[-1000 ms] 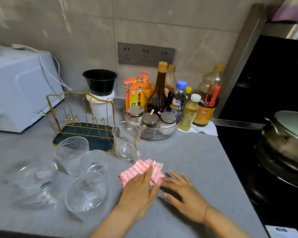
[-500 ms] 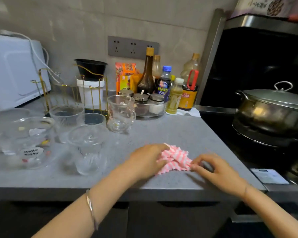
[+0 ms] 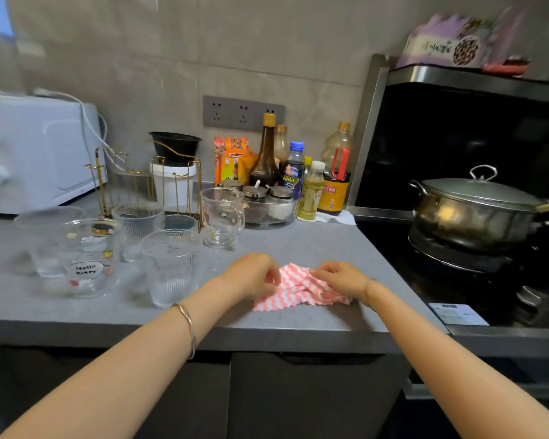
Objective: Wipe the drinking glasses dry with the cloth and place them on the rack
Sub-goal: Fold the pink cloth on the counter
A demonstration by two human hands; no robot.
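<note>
Compared with half a second back, not much moved: pink-and-white striped cloth point(image 3: 298, 288) more spread and rumpled now, same spot near the front edge of the grey speckled desk point(image 3: 298, 245); left hand point(image 3: 254, 275) still curled over its left side, fingers point(image 3: 274, 275) pinched on the fabric; right hand point(image 3: 341, 278) still at the right edge, fingers narrow and gripping a fold too; view a bit further back, more forearm showing.

Clear glassware bunched on the left, well apart from the cloth: three ribbed tumblers point(image 3: 170, 267), one rounded glass with a printed label point(image 3: 88, 258), one plain cup behind it, one bulgy mug point(image 3: 222, 217); six by rough count, edges blurry.

Gold wire rack point(image 3: 146, 182) behind them, thin rods, no glasses on it yet; one lidded steel pot point(image 3: 476, 210) on the stove at right.
</note>
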